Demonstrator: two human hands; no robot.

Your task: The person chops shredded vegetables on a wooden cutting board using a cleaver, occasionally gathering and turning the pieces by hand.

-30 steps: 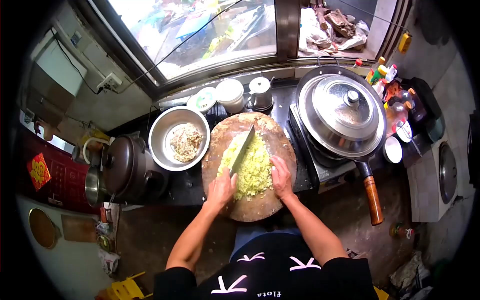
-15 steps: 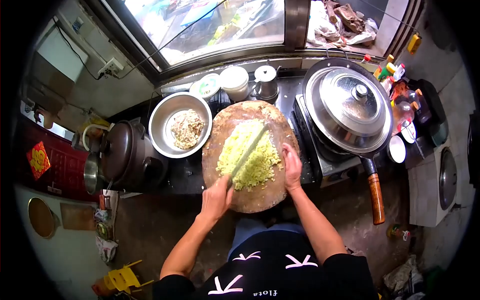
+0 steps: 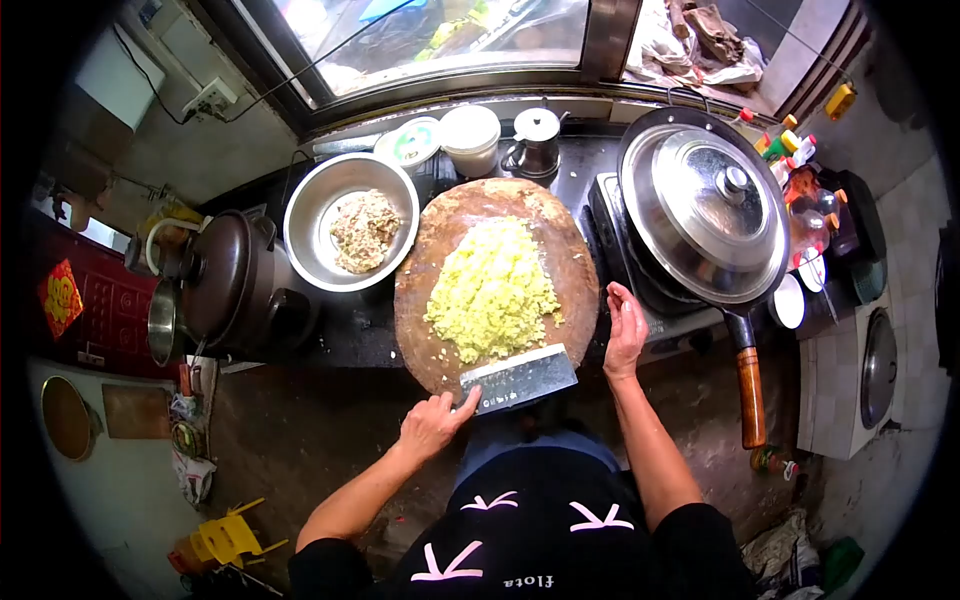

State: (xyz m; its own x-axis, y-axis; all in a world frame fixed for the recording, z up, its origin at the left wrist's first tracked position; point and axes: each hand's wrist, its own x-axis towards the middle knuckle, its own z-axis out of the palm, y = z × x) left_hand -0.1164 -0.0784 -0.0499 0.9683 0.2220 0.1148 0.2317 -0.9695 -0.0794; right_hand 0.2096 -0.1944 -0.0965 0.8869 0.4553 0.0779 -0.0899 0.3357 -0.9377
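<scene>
A heap of finely chopped yellow-green vegetable [image 3: 492,290] lies on the round wooden chopping board [image 3: 560,215]. My left hand [image 3: 432,424] grips a cleaver [image 3: 522,379] at the board's near edge, with one finger stretched along the blade. The blade lies nearly flat, its broad face showing, just on my side of the heap. Its handle is hidden inside the hand. To the right of the board, touching nothing that I can see, my right hand [image 3: 626,335] is held with its fingers extended.
Left of the board stands a metal bowl [image 3: 300,225] with minced filling [image 3: 366,232]. A lidded wok [image 3: 690,220] sits on the right-hand stove, its wooden handle [image 3: 752,398] jutting toward me. A dark pot [image 3: 222,275] is at far left. Tubs [image 3: 470,140] and a metal jug [image 3: 536,150] line the back.
The cleaver has moved from upright across the heap to the board's near edge, turned flat. My right hand has moved off the board's edge to the right. The view has shifted slightly.
</scene>
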